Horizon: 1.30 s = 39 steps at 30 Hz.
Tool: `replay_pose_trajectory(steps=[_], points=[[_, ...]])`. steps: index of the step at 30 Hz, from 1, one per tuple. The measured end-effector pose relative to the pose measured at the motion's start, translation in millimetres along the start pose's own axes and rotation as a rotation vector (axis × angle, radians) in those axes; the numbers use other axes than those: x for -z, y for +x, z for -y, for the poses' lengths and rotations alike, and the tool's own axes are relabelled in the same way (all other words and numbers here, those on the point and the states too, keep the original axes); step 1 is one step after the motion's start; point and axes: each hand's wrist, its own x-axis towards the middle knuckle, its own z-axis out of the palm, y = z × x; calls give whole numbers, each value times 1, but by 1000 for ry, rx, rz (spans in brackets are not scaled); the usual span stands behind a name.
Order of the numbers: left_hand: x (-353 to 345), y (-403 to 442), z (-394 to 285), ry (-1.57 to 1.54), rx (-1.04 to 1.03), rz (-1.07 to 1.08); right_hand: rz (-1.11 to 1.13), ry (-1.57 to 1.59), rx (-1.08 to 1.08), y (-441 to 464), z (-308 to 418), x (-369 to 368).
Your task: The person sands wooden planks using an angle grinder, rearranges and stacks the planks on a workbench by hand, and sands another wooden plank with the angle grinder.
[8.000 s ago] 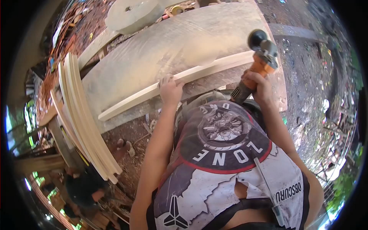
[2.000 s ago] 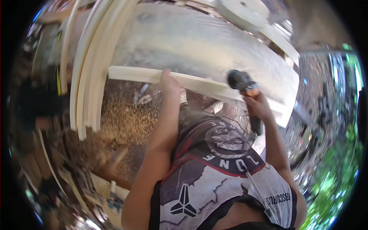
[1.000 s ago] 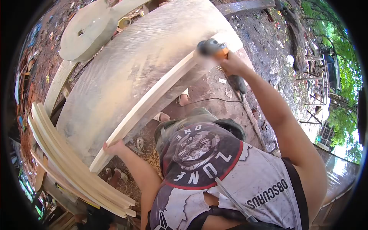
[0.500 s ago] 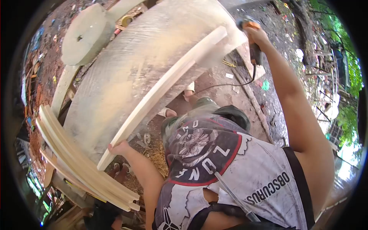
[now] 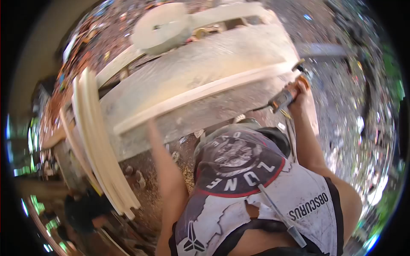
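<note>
A long pale wooden strip (image 5: 205,89) lies slantwise across the dusty work table (image 5: 141,143). My left hand (image 5: 152,124), smeared by motion, is at the strip's near edge, a little in from its left end; its fingers cannot be made out. My right hand (image 5: 302,90) is closed around an orange and black angle grinder (image 5: 282,100) with a cord trailing from its rear. The grinder's disc (image 5: 298,65) is at the strip's right end; whether it touches the wood cannot be told.
Several pale wooden strips (image 5: 100,145) are stacked at the table's left end. Behind the table is a thick round disc (image 5: 162,27), with a board (image 5: 230,13) beyond it. Wood shavings (image 5: 184,168) lie on the ground near my feet. Scattered debris covers the ground on the right.
The view has turned, so the strip lies flatter across it. The grinder has come from beyond the table's right side to the strip's right end. My left hand is further in from the left end.
</note>
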Motion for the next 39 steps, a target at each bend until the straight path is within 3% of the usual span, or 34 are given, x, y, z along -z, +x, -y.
replay_pose_trajectory(steps=[1, 2, 3, 5, 6, 7, 8, 10, 12, 13, 15, 17, 19, 20, 21, 23, 24, 25, 26, 27, 28, 29, 31, 33, 34, 35, 36, 39], points=[[-33, -35, -25, 263, -247, -2, 106, 6, -43, 13, -15, 4], [-58, -33, -9, 333, -444, 186, 307, 64, -99, 19, -28, 4], [-95, -57, -33, 542, -418, 317, 509, 124, -166, 24, -39, 1], [-147, -133, -69, 497, -445, 834, 918, 196, -299, 33, -56, -16], [-161, -172, -93, 482, -273, 1086, 757, 70, -258, 13, -58, -38], [-180, -199, -93, 585, -587, 1060, 594, -59, -194, -14, -51, -58], [-207, -209, -72, 476, -728, 1081, 626, -91, -198, -15, -50, -62], [-215, -217, -71, 536, -750, 1141, 668, -137, -203, -12, -44, -65], [-227, -196, -67, 805, -541, 1126, 750, -121, -213, -10, -49, -72], [-207, -208, -92, 762, -529, 1270, 773, -96, -215, -13, -43, -73], [-216, -213, -75, 664, -558, 1178, 766, -21, -243, -11, -40, -68], [-221, -220, -73, 568, -507, 1246, 820, 32, -206, -6, -35, -60], [-227, -227, -76, 416, -286, 1498, 820, 94, -203, -4, -30, -53], [-239, -241, -82, 420, -211, 1524, 824, 148, -204, -2, -19, -49], [-240, -250, -91, 417, -220, 1528, 816, 204, -186, -9, -12, -51], [-243, -268, -108, 638, -620, 1449, 793, 195, -123, -8, 1, -47], [-261, -270, -94, 577, -815, 1346, 798, 191, -115, -7, 7, -46], [-265, -278, -93, 573, -826, 1344, 558, 41, -73, -6, 12, -45], [-268, -284, -96, 690, -1013, 1137, 321, -101, -29, -3, 15, -44], [-270, -287, -99, 799, -1187, 911, 291, -236, 17, 26, 4, -27], [-278, -285, -98, 852, -1255, 934, 213, -332, -46, 33, -2, -22], [-304, -267, -82, 846, -1357, 1085, 206, -339, -79, 44, -3, -9], [-285, -244, -116, 970, -1437, 1371, 39, -330, -137, 61, -9, 13], [-285, -174, -104, 883, -1061, 1063, 79, -273, -156, 85, -6, 51], [-309, -109, -70, 959, -1140, 713, 98, -239, -183, 83, 0, 62], [-280, -71, -66, 967, -1300, 523, 184, -246, -23, 118, 2, 100], [-258, -40, -64, 1190, -1021, 548, 179, -239, -69, 105, 8, 97], [-154, -48, -90, 1137, -638, 450, 139, -292, -47, 29, 36, 63]])
